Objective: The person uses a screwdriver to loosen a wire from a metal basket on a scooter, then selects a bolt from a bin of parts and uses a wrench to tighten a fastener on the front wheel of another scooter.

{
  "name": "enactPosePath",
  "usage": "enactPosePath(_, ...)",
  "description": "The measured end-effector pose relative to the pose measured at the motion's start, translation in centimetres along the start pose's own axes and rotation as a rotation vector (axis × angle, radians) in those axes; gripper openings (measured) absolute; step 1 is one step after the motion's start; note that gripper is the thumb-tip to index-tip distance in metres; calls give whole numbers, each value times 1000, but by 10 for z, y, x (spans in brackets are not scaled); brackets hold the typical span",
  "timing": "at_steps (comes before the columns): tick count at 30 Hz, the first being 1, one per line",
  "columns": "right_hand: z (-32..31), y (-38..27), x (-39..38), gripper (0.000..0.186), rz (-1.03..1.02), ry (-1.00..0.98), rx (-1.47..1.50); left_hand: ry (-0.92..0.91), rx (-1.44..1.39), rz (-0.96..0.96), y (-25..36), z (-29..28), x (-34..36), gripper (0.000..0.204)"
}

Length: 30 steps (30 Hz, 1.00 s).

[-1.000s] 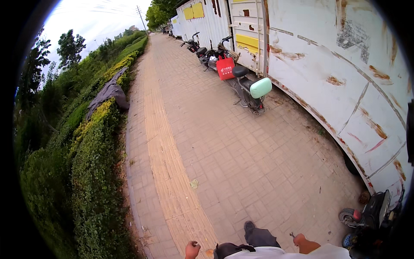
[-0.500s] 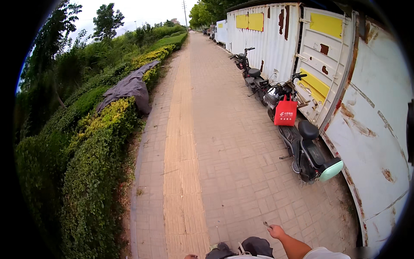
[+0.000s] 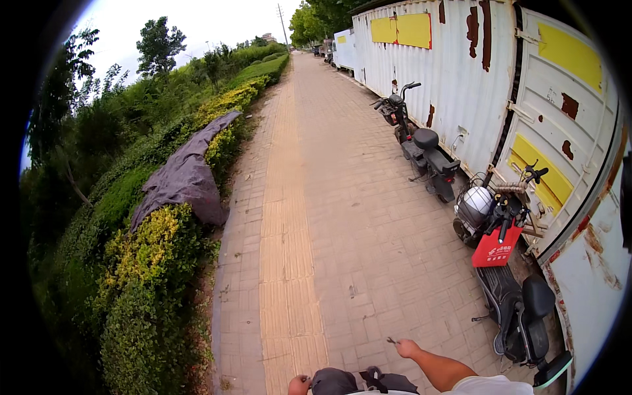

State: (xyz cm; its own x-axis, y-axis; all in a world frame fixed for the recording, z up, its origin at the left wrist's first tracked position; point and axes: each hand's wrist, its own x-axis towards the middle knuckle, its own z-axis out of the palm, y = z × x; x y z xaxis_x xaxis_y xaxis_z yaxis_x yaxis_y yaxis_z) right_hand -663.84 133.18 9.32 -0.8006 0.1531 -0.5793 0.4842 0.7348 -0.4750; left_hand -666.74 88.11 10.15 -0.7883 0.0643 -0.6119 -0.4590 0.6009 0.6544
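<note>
My right hand (image 3: 407, 348) is closed, stretched forward over the paving at the lower right of centre. From its fingers sticks the end of a slim dark metal tool (image 3: 393, 341), too small to name for sure. My left hand (image 3: 299, 384) is at the bottom edge beside my dark trouser leg (image 3: 334, 380), with its fingers curled. Whatever it may hold is hidden. Neither hand touches the things around the path.
A scooter (image 3: 520, 316) with a red bag (image 3: 497, 247) stands at the near right, with another scooter (image 3: 424, 148) beyond. Rusty white containers (image 3: 454, 85) line the right. Left of the yellow tactile strip (image 3: 286, 289) run hedges (image 3: 141, 329), partly under a grey cover (image 3: 181, 174).
The parked scooters have come nearer and shifted right in view as I move forward along the path. My left hand now shows more, and my right hand sits slightly further left.
</note>
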Motion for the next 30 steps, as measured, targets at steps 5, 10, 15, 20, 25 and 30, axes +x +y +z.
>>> enactPosePath(5, -304, -367, 169, 22, -891, 318, 469, 194, -37, -720, -61, -110, 66, 26)
enactPosePath(10, -381, -401, 370, 22, -705, 163, 463, 201, -121, -765, 97, -175, 289, 24)
enactPosePath(15, -451, -273, 524, 24, -27, 260, 481, -16, -343, -128, 533, -174, 651, 26)
enactPosePath(20, -550, -182, 701, 26, 385, 525, 314, -253, -236, 608, 923, -184, 870, 30)
enactPosePath(25, -697, -295, 1021, 28, 132, 426, 194, -47, 250, 374, 927, -220, 1087, 36)
enactPosePath(30, -935, -633, 1282, 25, -646, 194, 384, 24, 271, -560, 791, -346, 1147, 36)
